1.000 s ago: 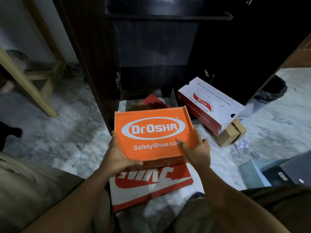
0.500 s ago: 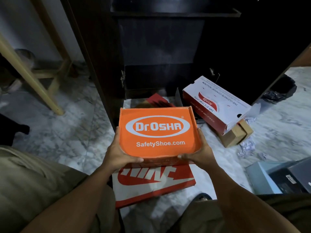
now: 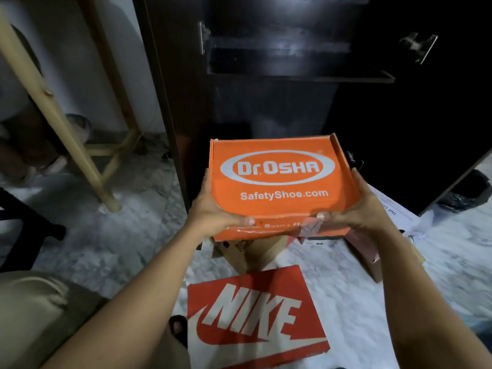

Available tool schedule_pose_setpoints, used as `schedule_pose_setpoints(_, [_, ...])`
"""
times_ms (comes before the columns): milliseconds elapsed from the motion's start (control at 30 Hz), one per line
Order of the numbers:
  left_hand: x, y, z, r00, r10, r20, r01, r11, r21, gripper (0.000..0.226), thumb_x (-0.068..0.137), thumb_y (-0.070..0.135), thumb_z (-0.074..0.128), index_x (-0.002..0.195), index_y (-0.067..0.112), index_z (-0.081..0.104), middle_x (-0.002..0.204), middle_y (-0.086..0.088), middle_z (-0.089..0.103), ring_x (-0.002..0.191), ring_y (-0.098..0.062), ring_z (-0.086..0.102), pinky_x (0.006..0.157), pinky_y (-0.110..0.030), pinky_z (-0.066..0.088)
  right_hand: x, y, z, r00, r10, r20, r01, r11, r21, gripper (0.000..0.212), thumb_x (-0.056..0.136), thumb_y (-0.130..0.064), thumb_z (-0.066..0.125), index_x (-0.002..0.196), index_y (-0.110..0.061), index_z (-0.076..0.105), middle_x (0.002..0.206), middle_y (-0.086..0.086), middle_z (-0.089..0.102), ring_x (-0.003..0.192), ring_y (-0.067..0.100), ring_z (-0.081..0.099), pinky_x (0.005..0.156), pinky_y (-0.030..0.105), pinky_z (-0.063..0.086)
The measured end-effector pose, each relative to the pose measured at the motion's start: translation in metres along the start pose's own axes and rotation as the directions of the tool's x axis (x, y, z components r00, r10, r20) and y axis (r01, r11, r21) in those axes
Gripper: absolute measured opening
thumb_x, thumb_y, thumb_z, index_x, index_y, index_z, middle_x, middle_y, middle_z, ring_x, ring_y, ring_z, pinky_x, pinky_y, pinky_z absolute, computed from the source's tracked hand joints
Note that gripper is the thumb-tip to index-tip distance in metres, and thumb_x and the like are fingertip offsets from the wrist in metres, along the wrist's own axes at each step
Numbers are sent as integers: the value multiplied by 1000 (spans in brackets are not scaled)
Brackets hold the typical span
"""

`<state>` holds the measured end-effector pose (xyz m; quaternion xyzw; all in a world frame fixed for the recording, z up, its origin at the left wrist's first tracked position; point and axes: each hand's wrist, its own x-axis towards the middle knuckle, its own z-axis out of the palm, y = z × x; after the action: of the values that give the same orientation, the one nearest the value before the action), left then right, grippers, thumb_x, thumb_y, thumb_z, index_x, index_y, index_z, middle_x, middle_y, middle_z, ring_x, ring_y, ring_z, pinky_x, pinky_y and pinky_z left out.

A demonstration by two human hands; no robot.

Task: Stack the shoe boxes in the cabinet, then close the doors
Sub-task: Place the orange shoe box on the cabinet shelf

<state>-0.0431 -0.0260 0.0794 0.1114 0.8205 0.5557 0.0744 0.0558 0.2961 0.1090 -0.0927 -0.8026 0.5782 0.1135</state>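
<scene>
**Orange cardboard shoe box (image 3: 277, 182) held before dark wooden cabinet (image 3: 298, 75)**

The left hand (image 3: 210, 211) and right hand (image 3: 358, 209) grip its sides, fingers (image 3: 206, 187) curled round the edges and thumbs on the near rim. It is off the marble floor (image 3: 138, 230), outside the open cabinet. A red-and-white Nike shoe box (image 3: 255, 315) lies below.

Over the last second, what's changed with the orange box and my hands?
The orange box has gone up and forward, clear of the Nike box and toward the open cabinet. The right hand slid from the box's top to grip its near right corner; the left hand kept its grip on the left side. The Nike box stayed on the floor.
</scene>
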Motion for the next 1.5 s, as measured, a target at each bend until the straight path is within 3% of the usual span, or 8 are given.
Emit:
schedule_pose_setpoints(200, [80, 52, -1, 999, -35, 26, 35, 999, 8, 151, 29, 44, 102, 153, 38, 17, 126, 12, 64, 116, -11, 61, 102, -40, 51, 81, -49, -32, 999, 38, 22, -33, 980, -194, 105, 53, -24, 96, 141, -31, 39, 112, -19, 59, 90, 0, 61, 54, 14, 52])
schedule_pose_setpoints(400, [172, 55, 15, 997, -67, -44, 67, 998, 3, 123, 38, 32, 103, 141, 29, 35, 128, 5, 62, 118, -16, 60, 96, -31, 50, 195, -34, -37, 985, 148, 87, -120, 957, -266, 142, 39, -49, 102, 156, -34, 23, 145, -8, 51, 125, 30, 58, 78, 53, 60])
schedule_pose_setpoints(533, [239, 35, 24, 993, -74, -89, 76, 997, 22, 140, 25, 39, 102, 145, 29, 30, 127, 4, 64, 118, -18, 61, 103, -41, 51, 254, -6, -24, 987, 65, 145, -41, 985, -168, 83, 68, -12, 91, 135, -33, 47, 115, -16, 66, 97, 7, 72, 61, 22, 57])
schedule_pose_setpoints(667, [295, 2, 36, 992, -41, -115, 46, 998, 41, 123, 36, 24, 104, 138, 27, 36, 124, 6, 65, 112, -14, 64, 96, -34, 54, 316, 44, -7, 990, 29, 136, -15, 995, -98, 90, 62, -13, 96, 133, -38, 47, 112, -15, 68, 86, 1, 72, 54, 13, 54])
schedule_pose_setpoints(800, [341, -34, 44, 990, -76, -117, 86, 993, 82, 129, 25, 33, 104, 137, 26, 40, 127, 6, 63, 115, -15, 62, 98, -35, 53, 358, 97, 16, 992, 24, 125, -16, 998, -59, 95, 58, -14, 97, 137, -32, 48, 116, -10, 70, 88, -3, 72, 62, 12, 56])
schedule_pose_setpoints(967, [370, -80, 51, 986, -136, -92, 144, 986, 84, 84, 40, 12, 103, 110, 29, 60, 111, 7, 69, 106, -13, 68, 91, -29, 56, 388, 158, 48, 991, 55, 123, -45, 996, -82, 88, 53, -26, 99, 128, -35, 55, 113, -13, 71, 93, 1, 71, 75, 27, 60])
schedule_pose_setpoints(1267, [389, -122, 68, 980, -146, -132, 160, 982, 101, 97, 35, 31, 104, 118, 35, 52, 127, -6, 67, 118, -27, 64, 100, -54, 53, 416, 201, 63, 989, 45, 140, -32, 995, -95, 106, 42, -45, 102, 135, -40, 51, 124, -13, 68, 107, 8, 69, 98, 41, 55])
schedule_pose_setpoints(1500, [396, -119, 85, 910, -226, -348, 275, 956, 98, 106, 40, 37, 101, 132, 9, 57, 122, -9, 69, 113, -30, 67, 93, -42, 55, 423, 208, 81, 998, 59, 13, -58, 996, -73, 119, 54, -41, 97, 152, -32, 30, 126, -11, 53, 120, 20, 57, 107, 47, 48])
